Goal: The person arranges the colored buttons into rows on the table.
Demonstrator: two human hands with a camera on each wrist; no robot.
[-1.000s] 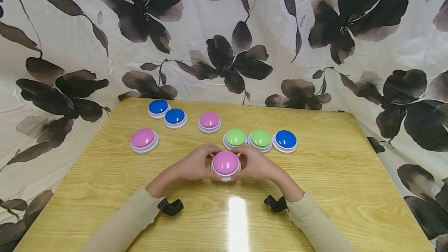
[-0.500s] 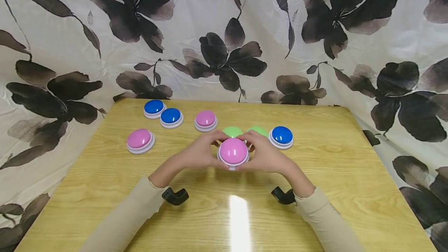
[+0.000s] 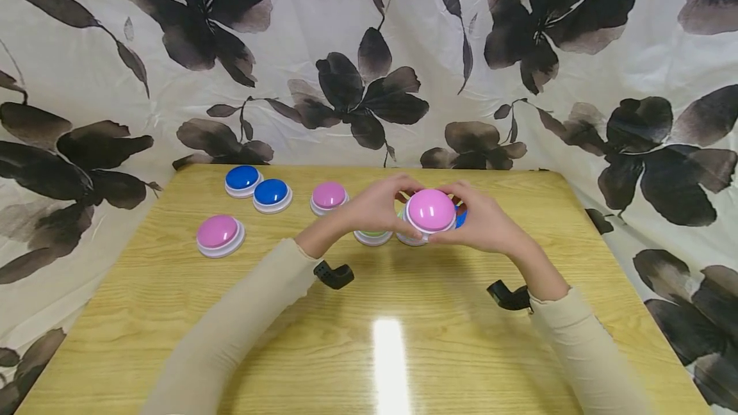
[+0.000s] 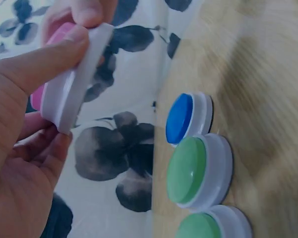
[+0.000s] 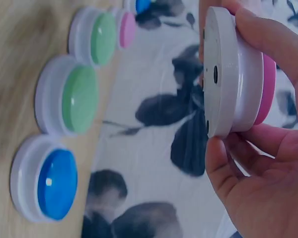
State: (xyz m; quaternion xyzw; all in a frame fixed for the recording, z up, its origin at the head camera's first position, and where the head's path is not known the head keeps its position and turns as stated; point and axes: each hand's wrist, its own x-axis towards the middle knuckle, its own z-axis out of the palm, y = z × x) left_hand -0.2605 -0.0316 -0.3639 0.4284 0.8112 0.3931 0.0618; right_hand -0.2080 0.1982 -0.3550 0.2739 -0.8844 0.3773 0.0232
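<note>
A pink push button with a white base is held up off the wooden table between both hands. My left hand grips its left rim, thumb at the near side and fingers curled under and behind. On the opposite rim my right hand grips in the same way. In the right wrist view the underside of the white base shows small dark holes. Below stand a blue button, a green button and a second green button in a row, mostly hidden by the hands in the head view.
On the table's left are a pink button and two blue buttons, one farther back and one in front. Another pink button sits beside the left forearm. A floral cloth hangs behind the wooden table.
Both hands have lifted the pink button from near the table and carried it right and away from the body, over the green and blue row. The other buttons have stayed in place.
</note>
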